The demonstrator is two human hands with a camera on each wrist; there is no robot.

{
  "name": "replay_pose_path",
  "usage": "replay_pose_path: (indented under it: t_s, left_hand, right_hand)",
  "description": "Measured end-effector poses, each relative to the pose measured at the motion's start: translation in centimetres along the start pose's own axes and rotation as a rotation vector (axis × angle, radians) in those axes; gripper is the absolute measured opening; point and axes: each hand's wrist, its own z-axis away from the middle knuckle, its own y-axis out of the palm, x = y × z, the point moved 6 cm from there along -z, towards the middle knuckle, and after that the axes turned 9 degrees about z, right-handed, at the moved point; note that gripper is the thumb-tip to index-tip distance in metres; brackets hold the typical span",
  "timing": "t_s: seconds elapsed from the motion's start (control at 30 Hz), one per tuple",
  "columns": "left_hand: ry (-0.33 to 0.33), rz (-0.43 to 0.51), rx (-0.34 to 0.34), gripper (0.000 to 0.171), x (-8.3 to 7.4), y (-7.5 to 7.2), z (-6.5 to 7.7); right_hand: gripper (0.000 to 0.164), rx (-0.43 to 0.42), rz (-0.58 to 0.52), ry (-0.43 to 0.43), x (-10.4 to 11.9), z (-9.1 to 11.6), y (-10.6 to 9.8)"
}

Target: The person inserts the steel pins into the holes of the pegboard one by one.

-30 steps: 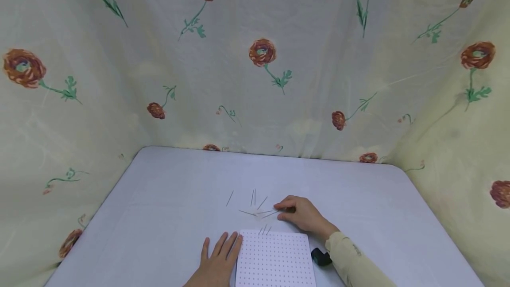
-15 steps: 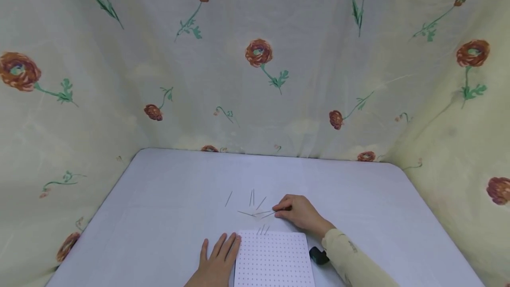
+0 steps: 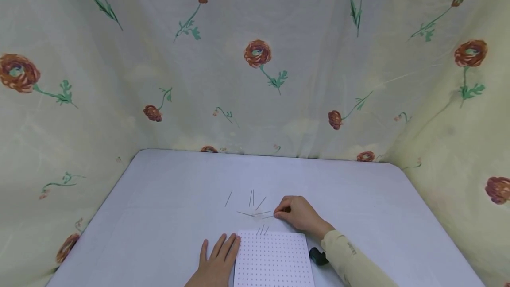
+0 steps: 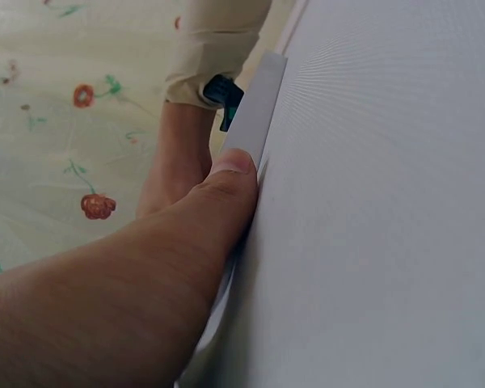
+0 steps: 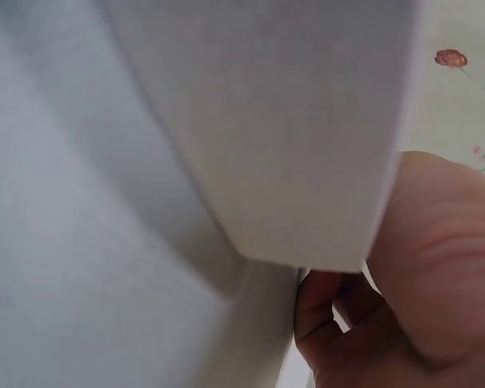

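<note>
A white board dotted with a grid of small holes (image 3: 274, 258) lies at the table's near edge. My left hand (image 3: 218, 260) is spread flat on the table with its fingertips at the board's left edge; in the left wrist view its thumb (image 4: 230, 170) lies along the board's side. Beyond the board, my right hand (image 3: 299, 214) pinches the right end of a thin, dark, needle-like stick (image 3: 267, 217) between thumb and forefinger. In the right wrist view the board's corner (image 5: 307, 162) covers part of that hand (image 5: 436, 267), and the stick is hidden there.
Several similar thin sticks lie scattered past the board, among them a slanted stick at the left (image 3: 228, 199) and a stick right of centre (image 3: 260, 203). Short sticks (image 3: 262, 230) cross the board's far edge. A black object (image 3: 318, 256) sits by the right forearm.
The right thumb and forefinger have closed together on the end of a stick; earlier they stood apart around it. The left hand and board stay in place, while the head view shifts slightly.
</note>
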Motion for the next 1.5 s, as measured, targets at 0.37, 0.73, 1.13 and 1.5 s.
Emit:
replay_pose_path:
  t_s: [0.37, 0.73, 1.13, 1.5]
  left_hand:
    - [0.013, 0.016, -0.012, 0.129, 0.1, 0.0, 0.1]
    - [0.028, 0.012, -0.027, 0.127, 0.2, 0.2, 0.1]
    - [0.028, 0.010, -0.022, 0.128, 0.1, 0.1, 0.0]
    - [0.006, -0.002, -0.003, 0.129, 0.1, 0.1, 0.0]
  right_hand:
    - [0.010, -0.025, 0.057, -0.071, 0.2, 0.2, 0.3]
    - [0.008, -0.026, 0.024, 0.040, -0.4, 0.7, 0.3]
    - [0.008, 0.020, -0.041, 0.046, -0.6, 1.0, 0.3]
    - [0.007, 0.000, -0.139, 0.086, -1.5, 1.2, 0.3]
